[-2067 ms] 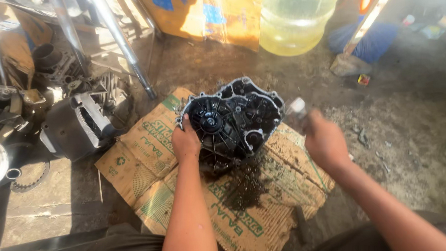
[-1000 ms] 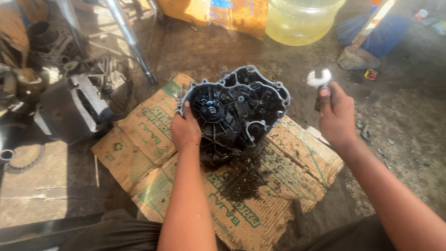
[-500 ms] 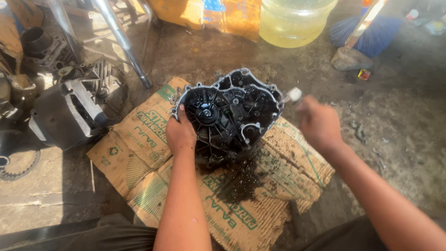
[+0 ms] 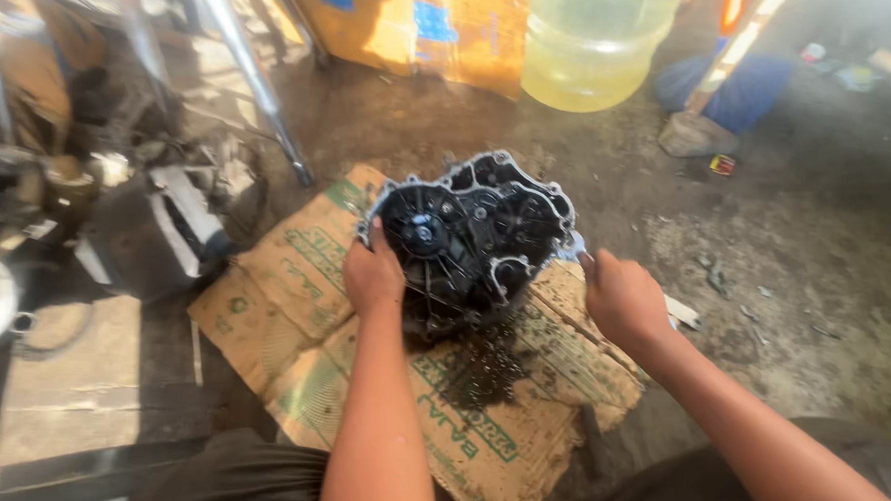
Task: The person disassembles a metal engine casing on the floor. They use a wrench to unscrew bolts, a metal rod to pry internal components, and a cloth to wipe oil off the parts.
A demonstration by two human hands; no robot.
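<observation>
A black, greasy engine case (image 4: 476,237) stands tilted on a sheet of brown cardboard (image 4: 285,264) on the dirt floor. My left hand (image 4: 372,272) grips the case's left edge, thumb on its face. My right hand (image 4: 619,298) is closed around a small silver tool (image 4: 574,248), whose tip sits against the case's right rim. A dark patch of oil and grit (image 4: 485,367) stains the cardboard just below the case.
A yellowish translucent jug (image 4: 595,47) stands behind the case. A slanted metal tube (image 4: 248,72) and a heap of dark engine parts (image 4: 156,233) lie at the left. A blue bundle (image 4: 738,93), a stone (image 4: 693,136) and a small red object (image 4: 722,164) lie at the back right.
My right hand, raised with the silver tool a second ago, has come down to the case's right rim. My left hand has stayed on the case's left edge.
</observation>
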